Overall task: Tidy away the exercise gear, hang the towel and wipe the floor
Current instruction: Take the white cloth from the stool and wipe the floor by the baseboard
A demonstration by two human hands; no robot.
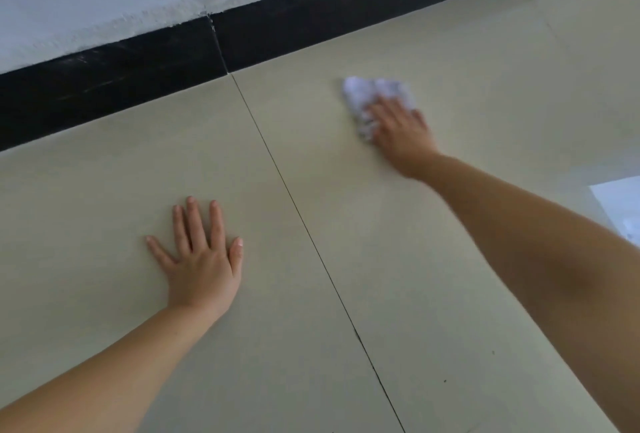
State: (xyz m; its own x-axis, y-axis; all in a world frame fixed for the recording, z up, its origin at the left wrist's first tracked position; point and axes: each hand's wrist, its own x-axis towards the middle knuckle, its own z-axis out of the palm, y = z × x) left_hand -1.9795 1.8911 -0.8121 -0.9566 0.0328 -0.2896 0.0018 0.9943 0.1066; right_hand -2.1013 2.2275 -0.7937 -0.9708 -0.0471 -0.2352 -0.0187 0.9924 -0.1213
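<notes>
White crumpled cloth (375, 100), maybe paper, too blurred to tell which, flat on the beige floor tile (467, 93) not far from the black skirting (138, 75). Pressed down by the right hand (401, 134), palm over the near half, far edge poking out beyond the fingertips. Fingers blurred with motion; seemingly laid over the wad, not wrapped round it, yet impossible to say for certain. Right arm stretched far forward.

Left hand (201, 259) flat on the neighbouring tile, fingers straight and spread wide, holding nothing, apparently propping body weight. Dark grout line (294, 204) running between the two hands. Pale sheet or patch of glare (620, 207) at the right edge, unclear which. No exercise gear or towel in view, so no judging those steps from here.

Risks, as judgement only: glossy tile, possibly damp where wiped, so a sliding left palm and a sudden drop of the shoulder. Long reach on the right, so thin pressure at the far edge and streaks left near the skirting. Loose wad under flat fingers, likely to roll or slip out on a fast stroke. Dirt in the grout groove easily skipped by a flat pass.
</notes>
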